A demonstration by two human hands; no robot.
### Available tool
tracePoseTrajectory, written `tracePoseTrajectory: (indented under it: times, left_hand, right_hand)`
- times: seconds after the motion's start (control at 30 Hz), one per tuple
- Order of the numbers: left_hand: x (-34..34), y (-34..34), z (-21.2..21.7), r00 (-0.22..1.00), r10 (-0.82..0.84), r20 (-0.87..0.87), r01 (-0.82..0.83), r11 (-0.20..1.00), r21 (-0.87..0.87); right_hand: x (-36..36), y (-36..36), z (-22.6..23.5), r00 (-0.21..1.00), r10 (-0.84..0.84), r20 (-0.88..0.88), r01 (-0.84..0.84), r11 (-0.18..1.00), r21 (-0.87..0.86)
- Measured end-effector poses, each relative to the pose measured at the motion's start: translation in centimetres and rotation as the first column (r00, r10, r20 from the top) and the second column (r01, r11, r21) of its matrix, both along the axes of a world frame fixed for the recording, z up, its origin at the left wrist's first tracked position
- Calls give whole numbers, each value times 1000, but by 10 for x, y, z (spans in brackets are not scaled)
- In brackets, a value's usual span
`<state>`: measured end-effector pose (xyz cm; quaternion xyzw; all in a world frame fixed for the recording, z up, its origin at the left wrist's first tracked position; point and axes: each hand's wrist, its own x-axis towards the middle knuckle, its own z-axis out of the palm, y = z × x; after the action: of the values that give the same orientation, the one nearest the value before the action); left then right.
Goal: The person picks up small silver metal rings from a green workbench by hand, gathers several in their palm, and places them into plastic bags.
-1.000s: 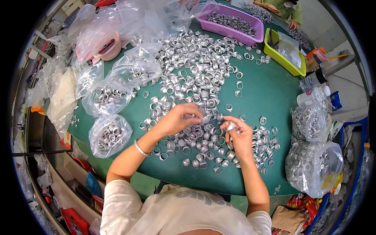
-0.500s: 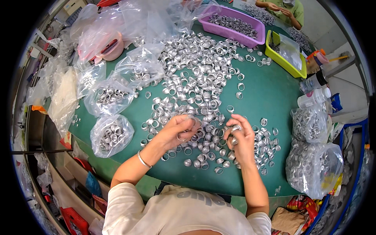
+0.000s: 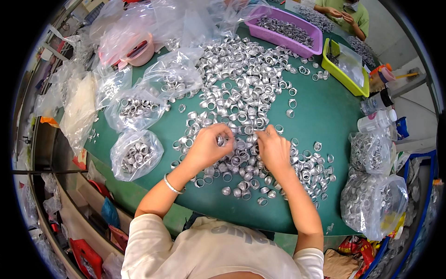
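Observation:
A heap of silver-coloured metal rings (image 3: 244, 95) spreads over the green tabletop, thinning toward its near edge. My left hand (image 3: 204, 145), with a bangle at the wrist, curls its fingers around a ring (image 3: 220, 139) just above the heap. Close beside it, my right hand (image 3: 275, 152) reaches down with thumb and fingertips drawn together among the rings. The back of that hand hides whatever its fingertips pinch. Smaller rings (image 3: 312, 172) lie scattered to the right of my right wrist.
Clear plastic bags of rings stand at the left (image 3: 136, 156) and right (image 3: 371, 200). A purple basin (image 3: 283, 43) of rings and a yellow-green basket (image 3: 344, 76) sit at the far side. A pink bowl (image 3: 141, 55) is far left. Another person's hands (image 3: 341, 16) work beyond.
My right hand has moved left and up, turning its back upward; the rings it showed are hidden now. My left hand has risen slightly, its fingers curling more. The view has shifted a little.

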<state>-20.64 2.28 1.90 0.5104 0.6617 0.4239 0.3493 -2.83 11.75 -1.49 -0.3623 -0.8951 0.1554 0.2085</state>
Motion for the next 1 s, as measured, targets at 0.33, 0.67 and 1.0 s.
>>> tracePoseTrajectory:
  times: [0.33, 0.67, 1.0]
  left_hand:
    - [-20, 3, -8, 799, -364, -479, 351, 929, -122]
    - [-17, -2, -13, 859, -292, -420, 317, 948, -12]
    - [-39, -40, -33, -171, 4, 985, -6, 1000, -5]
  right_hand:
    - [28, -5, 37, 510, -763, -398, -680, -73, -730]
    - [-16, -22, 17, 995, 9, -98, -57, 862, -504]
    - [-6, -19, 26, 948, -234, -214, -91, 448, -890]
